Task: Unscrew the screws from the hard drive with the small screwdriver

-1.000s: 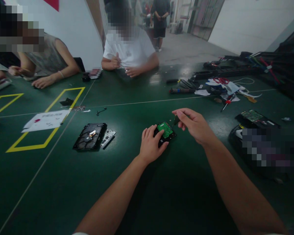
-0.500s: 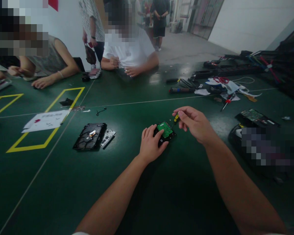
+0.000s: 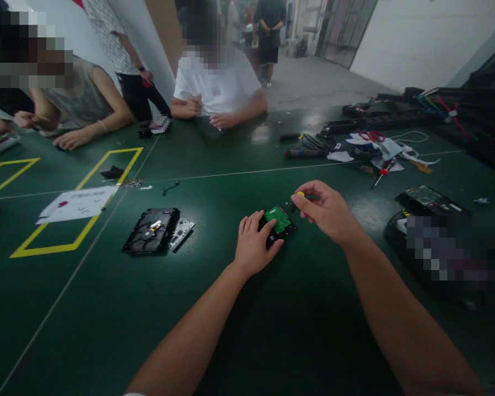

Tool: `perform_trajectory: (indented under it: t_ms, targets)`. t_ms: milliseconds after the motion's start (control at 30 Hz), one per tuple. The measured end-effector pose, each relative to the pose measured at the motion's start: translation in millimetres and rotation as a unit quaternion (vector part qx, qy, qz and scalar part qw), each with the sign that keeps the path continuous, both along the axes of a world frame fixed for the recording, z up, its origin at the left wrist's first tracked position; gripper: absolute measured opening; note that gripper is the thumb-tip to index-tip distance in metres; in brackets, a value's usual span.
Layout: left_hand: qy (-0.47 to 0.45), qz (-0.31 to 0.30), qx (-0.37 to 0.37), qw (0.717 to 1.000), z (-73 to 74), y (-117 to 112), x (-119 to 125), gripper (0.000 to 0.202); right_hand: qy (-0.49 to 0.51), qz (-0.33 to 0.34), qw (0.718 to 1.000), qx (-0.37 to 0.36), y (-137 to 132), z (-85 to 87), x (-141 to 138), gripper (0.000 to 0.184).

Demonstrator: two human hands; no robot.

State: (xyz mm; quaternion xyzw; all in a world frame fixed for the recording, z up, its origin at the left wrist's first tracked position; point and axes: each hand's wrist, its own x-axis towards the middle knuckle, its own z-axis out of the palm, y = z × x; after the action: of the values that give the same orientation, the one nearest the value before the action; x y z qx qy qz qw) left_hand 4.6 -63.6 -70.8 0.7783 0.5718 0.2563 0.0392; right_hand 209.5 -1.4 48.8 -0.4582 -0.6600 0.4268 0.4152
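A small black hard drive with a green circuit board (image 3: 278,219) lies on the dark green table (image 3: 239,330) in the middle of the view. My left hand (image 3: 253,245) rests on its near left side, fingers curled over the edge, holding it down. My right hand (image 3: 328,210) is closed in a pinch on a small yellow-handled screwdriver (image 3: 296,200), whose tip points down at the far right corner of the board.
An opened black hard drive (image 3: 152,230) with a metal plate beside it lies to the left, near a yellow taped rectangle (image 3: 80,231) and a white paper (image 3: 79,201). Tools, red scissors (image 3: 372,135) and cables are at the far right. Two people sit across the table.
My right hand has turned the screwdriver a little, so its yellow end now shows on top. A standing person behind the seated ones has walked further left. My left hand has stayed put.
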Motion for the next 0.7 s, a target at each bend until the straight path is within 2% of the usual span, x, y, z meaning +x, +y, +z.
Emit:
perform_trajectory:
  t_ms: [200,467,567,700]
  targets:
    - [-0.003,-0.001,0.003,1.0,-1.6,0.3,0.1,0.055,-0.009,0.021,1.0,0.0,1.0,-0.2,2.4,0.029]
    - [-0.001,-0.003,0.006,1.0,-3.2,0.3,-0.4,0.055,0.09,0.021,0.995,-0.043,4.1,-5.8,-0.7,0.024]
    - [-0.001,0.0,0.007,1.0,-3.2,0.3,-0.3,0.055,0.08,0.028,0.995,-0.046,1.6,-2.6,-2.2,0.026]
    - [-0.002,-0.002,0.009,1.0,-2.2,0.1,0.1,0.055,0.027,0.027,0.999,-0.014,-0.1,-1.0,-1.2,0.03]
